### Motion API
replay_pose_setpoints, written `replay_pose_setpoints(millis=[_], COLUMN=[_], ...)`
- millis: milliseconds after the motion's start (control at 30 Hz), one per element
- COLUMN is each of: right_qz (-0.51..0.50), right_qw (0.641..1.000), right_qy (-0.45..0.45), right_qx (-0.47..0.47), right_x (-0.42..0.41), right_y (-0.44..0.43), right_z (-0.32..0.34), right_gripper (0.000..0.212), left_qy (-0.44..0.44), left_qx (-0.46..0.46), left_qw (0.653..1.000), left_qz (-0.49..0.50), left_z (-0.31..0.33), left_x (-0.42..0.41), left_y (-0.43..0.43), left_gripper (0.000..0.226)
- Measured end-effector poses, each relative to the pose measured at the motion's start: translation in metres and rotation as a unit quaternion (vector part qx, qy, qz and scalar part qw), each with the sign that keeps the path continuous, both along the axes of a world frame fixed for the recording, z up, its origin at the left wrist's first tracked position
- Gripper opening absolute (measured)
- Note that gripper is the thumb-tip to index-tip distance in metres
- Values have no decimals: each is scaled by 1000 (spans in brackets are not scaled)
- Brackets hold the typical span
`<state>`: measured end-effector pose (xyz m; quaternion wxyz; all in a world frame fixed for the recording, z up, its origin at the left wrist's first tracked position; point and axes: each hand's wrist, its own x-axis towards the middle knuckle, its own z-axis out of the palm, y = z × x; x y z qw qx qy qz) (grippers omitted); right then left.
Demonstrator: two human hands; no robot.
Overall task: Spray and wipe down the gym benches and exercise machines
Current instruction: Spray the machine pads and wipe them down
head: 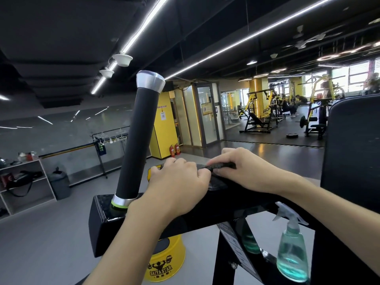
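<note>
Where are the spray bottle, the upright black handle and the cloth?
spray bottle (292, 251): head view, clear body.
black handle (137, 140): head view, middle of shaft.
cloth (224, 166): head view, visible dark strip.

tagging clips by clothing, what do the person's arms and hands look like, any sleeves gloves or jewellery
Both forearms are bare right to the frame edge: no sleeves or cuffs show. The left hand and right hand wear no gloves, and no watch, bracelet or ring is visible on the sides facing the camera.

The yellow stand reads "SAIYA STAR".
</note>
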<state>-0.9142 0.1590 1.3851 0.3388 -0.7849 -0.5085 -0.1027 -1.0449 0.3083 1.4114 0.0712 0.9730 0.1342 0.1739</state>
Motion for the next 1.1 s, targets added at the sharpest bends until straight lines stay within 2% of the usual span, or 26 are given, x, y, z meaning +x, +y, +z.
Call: replay_pose_setpoints(millis=[200, 367, 467, 567, 733, 900, 967, 1100], right_qz=[-127, -72, -131, -181, -101, -251, -273, -213], right_qw=[988, 996, 986, 974, 988, 951, 944, 966], right_qy=[31, 36, 54, 68, 85, 89, 91, 86], right_qx=[-78, -49, -88, -121, -80, -157, -163, -120], right_x=[67, 77, 110, 131, 127, 164, 169, 154], right_y=[-6, 11, 8, 13, 26, -6, -9, -11], right_z=[-19, -20, -30, -30, -27, -49, -52, -45], right_gripper=[23, 22, 22, 22, 19, 22, 24, 22], left_qy=[32, 93, 123, 112, 96, 82, 78, 72], left_qx=[50, 45, 48, 74, 76, 81, 85, 89], left_qw=[998, 994, 990, 989, 991, 992, 992, 992], left_qz=[-15, -44, -51, -53, -58, -60, -59, -60], left_z=[7, 18, 20, 17, 13, 11, 11, 10], left_x=[-3, 8, 12, 12, 14, 13, 14, 16], left_y=[-1, -4, -6, -7, -5, -2, -4, -3], left_gripper=[47, 50, 60, 59, 57, 49, 49, 47])
